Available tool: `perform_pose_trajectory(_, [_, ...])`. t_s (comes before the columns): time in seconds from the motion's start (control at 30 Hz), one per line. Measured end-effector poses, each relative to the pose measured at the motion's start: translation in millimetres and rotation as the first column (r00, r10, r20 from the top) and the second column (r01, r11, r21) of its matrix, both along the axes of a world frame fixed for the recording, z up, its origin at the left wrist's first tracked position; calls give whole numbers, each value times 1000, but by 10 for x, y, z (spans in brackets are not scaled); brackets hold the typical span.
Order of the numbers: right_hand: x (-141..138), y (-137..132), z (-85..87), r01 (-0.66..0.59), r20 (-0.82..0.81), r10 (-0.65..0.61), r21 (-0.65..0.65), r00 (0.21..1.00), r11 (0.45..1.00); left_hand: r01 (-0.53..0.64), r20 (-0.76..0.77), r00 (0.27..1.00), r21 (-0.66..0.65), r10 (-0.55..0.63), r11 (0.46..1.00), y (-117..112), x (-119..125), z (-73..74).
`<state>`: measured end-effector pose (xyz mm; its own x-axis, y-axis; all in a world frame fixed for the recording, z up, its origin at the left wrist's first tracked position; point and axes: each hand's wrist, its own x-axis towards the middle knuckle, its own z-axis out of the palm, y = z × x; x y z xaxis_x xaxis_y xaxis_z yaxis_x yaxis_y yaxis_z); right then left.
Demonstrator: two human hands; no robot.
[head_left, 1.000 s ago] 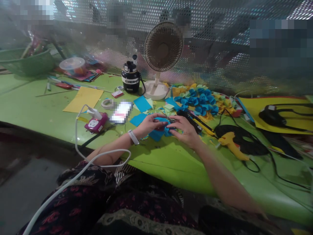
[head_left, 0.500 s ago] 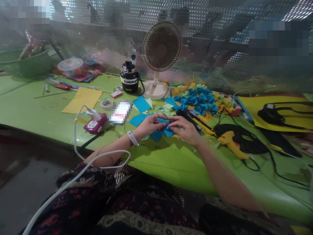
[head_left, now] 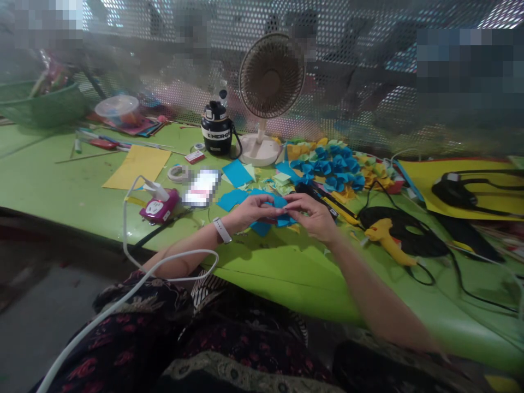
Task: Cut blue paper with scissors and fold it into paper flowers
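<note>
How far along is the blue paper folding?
Done: a cluster of folded blue paper shapes lies on the green table. In hand: the left hand and right hand hold a blue paper piece between them. Left: loose flat blue paper squares lie unfolded nearby.

Hands [head_left: 313, 214] holding blue paper [head_left: 261, 228], glue gun [head_left: 387, 246] nearby

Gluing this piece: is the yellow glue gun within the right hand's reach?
Probably yes: the right hand sits close to the yellow glue gun, with only green tabletop between them, though it is pinching blue paper.
</note>
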<state>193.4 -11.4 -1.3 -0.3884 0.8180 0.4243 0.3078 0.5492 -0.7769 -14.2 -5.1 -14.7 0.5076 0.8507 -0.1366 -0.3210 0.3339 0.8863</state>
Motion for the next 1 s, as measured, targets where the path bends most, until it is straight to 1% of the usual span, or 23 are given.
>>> perform_pose_trajectory(0.23, [9,-21,11,-15,4,15,-9,1000,1000,-9,-1,1000,26,9,1000,6,-2,-14])
perform_pose_trajectory(0.33, [4,-28,23,-1,8,1,28,1000,1000,-6,12,1000,71,5,997,3,-1,-33])
perform_pose_trajectory(0.47, [-27,-54,30,47,48,-51,79,998,996,-11,18,1000,116,9,993,11,-3,-60])
perform_pose_trajectory(0.67, [-62,-120,35,94,139,-125,207,982,974,9,-15,1000,145,-7,989,6,-1,-53])
perform_pose_trajectory(0.77, [-67,-141,37,116,153,-154,234,976,965,22,-39,999,167,-16,986,-12,5,-45])
perform_pose_trajectory(0.9, [-80,-155,46,115,142,-148,220,979,969,26,-60,998,183,-15,983,-15,4,-53])
perform_pose_trajectory(1.0, [-88,-154,45,151,83,-163,138,983,979,24,-77,997,195,-9,980,-2,-1,-65])
